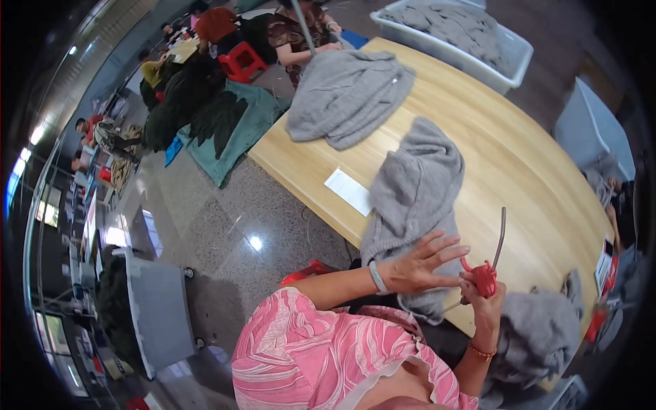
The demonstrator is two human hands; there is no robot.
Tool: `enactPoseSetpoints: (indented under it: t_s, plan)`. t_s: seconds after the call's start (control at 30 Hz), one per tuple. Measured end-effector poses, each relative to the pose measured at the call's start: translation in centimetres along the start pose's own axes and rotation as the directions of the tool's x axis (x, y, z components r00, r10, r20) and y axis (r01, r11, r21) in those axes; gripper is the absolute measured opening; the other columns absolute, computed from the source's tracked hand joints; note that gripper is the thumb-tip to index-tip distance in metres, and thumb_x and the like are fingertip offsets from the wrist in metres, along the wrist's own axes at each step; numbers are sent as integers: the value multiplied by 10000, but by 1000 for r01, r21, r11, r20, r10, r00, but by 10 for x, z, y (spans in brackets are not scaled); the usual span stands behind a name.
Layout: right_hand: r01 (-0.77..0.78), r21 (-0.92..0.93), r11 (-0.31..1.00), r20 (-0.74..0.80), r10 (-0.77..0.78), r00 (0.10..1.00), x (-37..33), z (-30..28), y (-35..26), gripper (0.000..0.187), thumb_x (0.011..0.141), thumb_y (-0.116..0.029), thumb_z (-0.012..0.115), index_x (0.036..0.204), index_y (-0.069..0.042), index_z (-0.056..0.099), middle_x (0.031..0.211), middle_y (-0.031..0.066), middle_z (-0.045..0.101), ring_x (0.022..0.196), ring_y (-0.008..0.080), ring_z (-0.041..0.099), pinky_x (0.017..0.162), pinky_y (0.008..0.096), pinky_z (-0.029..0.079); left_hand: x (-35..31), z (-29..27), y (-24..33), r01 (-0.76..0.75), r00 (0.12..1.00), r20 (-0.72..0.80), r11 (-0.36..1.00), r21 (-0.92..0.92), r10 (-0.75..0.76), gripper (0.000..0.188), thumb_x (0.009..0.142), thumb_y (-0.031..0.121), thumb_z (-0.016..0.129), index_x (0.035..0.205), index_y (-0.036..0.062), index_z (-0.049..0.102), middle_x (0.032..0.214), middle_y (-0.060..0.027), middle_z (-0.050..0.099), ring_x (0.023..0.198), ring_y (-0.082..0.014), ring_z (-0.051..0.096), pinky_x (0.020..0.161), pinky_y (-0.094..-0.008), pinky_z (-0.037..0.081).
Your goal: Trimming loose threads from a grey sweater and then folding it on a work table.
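My right hand [487,309] is closed around a small red bundle [484,280], whose exact kind I cannot make out. A thin bent metal rod [501,236] rises beside the bundle, but I cannot tell whether the two are joined. Close by, my left hand [425,263] has its fingers spread, one fingertip reaching toward the right thumb and the red bundle. Under and beyond the left hand, a grey knitted garment [420,178] lies rumpled over the table's near edge. More grey knitwear [540,335] sits by my right forearm.
A white paper slip [348,192] lies on the wooden table [519,157]. Another grey knit pile [348,96] covers its far left end, near a seated person. Bins stand around: a filled one [512,78] beyond the table, a wheeled one [160,314] at left.
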State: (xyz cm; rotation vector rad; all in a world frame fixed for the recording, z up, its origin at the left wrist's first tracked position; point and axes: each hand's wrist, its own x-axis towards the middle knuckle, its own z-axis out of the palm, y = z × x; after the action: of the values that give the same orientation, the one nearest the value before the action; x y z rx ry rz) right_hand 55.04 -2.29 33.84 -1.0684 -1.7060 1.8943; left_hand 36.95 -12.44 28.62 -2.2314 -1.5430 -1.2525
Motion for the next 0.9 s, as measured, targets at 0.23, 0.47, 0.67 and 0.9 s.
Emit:
enactPoseSetpoints:
  t_s: [0.23,0.47,0.67,0.9]
  plan:
    - [82,-79,993,174,-67,982,6,24,4,125,779,-10,650,895,37,660,694,38,610,565,80,532,499,213,411,-30,-19,12,119,991,-60,992,-37,-121,394,785,86,588,1137,263,607,1425,-143,327,1329,-330,267,1085,-471,189]
    - [123,-31,992,277,-109,955,4,50,7,95,814,5,595,868,48,660,621,19,558,520,73,491,472,212,366,-56,-39,32,208,965,-148,976,-62,-216,341,817,154,604,1133,281,621,1424,-141,324,1333,-354,246,1073,-499,182]
    - [158,-72,985,424,-113,899,7,80,9,83,825,-16,601,863,43,645,691,41,595,513,79,490,452,211,351,-85,-56,46,281,924,-249,957,-67,-289,329,805,137,613,1107,265,638,1430,-136,313,1339,-355,231,1070,-492,187]
    - [73,-75,995,456,-31,889,2,109,7,97,810,-32,640,884,20,676,613,1,568,504,59,490,448,195,355,-104,-73,54,381,886,-272,924,-37,-377,379,772,89,635,1106,266,639,1430,-122,302,1336,-348,232,1080,-487,184]
